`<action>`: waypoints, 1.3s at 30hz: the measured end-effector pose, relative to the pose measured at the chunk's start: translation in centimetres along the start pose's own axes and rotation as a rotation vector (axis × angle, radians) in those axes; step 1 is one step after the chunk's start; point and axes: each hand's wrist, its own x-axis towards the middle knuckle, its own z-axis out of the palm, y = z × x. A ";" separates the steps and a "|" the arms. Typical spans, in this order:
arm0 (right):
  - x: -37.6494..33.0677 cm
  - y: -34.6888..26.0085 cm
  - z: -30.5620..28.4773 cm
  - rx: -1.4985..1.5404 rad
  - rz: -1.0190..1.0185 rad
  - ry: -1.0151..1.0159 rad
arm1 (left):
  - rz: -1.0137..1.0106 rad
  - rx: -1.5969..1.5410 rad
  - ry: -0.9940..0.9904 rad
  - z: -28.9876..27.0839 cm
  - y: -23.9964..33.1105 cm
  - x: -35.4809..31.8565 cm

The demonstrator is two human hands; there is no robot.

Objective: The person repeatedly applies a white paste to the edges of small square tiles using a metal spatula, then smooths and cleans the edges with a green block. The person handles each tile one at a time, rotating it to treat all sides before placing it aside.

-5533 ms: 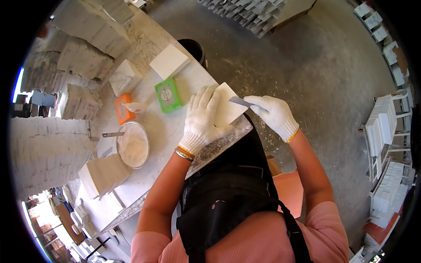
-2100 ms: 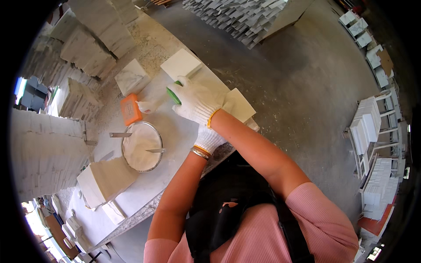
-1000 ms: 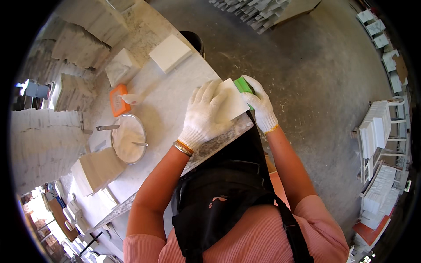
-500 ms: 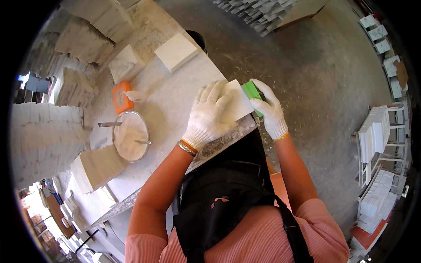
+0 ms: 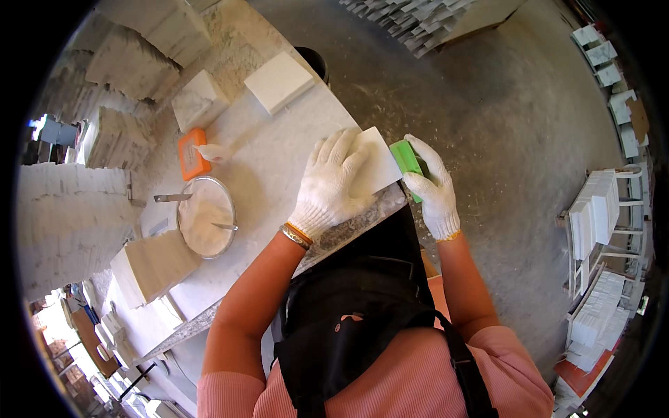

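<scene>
White tile [image 5: 376, 167] is pinned at the surface [image 5: 279, 153] edge by left hand [image 5: 331, 184]; green block [image 5: 405, 159] is gripped by right hand [image 5: 428, 184]; overhang risks tipping.

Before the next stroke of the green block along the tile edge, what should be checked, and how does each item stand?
1. Left hand flat on the white tile, holding it down: ok.
2. Right hand gripping the green block: ok.
3. Block against the tile's right edge: ok.
4. Tile supported by the worktable, with its edge near the table's rim: ok.
5. Both hands gloved: ok.
6. State of the edge under the block: cannot tell, it is hidden.
</scene>
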 end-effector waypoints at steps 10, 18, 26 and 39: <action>0.4 -0.7 -0.2 0.027 0.032 -0.057 | -0.014 -0.023 -0.011 -0.3 0.3 0.2; 3.2 2.1 -0.2 -0.066 0.037 -0.044 | 0.042 -0.014 0.038 0.0 0.3 0.4; 0.9 0.3 0.2 -0.145 -0.145 -0.031 | 0.023 -0.001 0.023 -0.1 0.4 0.2; 1.2 0.3 0.2 -0.197 -0.187 -0.049 | 0.013 0.025 0.008 -0.3 0.7 0.3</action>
